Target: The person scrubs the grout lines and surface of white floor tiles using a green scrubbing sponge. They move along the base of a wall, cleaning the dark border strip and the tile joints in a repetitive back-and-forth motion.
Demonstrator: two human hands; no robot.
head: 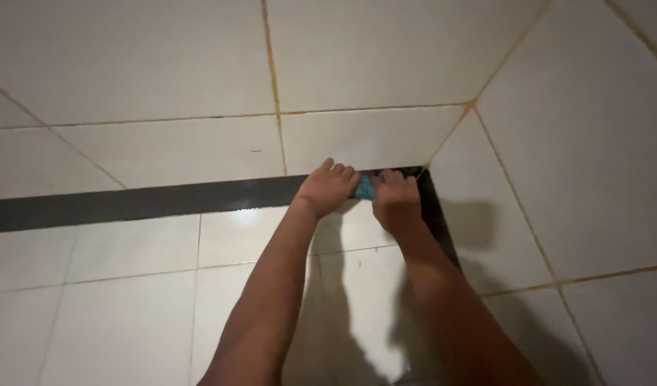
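Head view: left hand (327, 189) & right hand (395, 202) both pressed on teal cloth (365, 188), gripping it, against dark strip (164, 201) at 12 o'clock, near tile corner.

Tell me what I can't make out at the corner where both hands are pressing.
Head view only:
- Teal object: mostly covered by the left hand and right hand; its kind and shape are unclear.
- Fingertips: curled onto the dark strip, so the grip is hidden.
- Corner behind the hands: shadowed.
- Elbows: cut off by the bottom edge.
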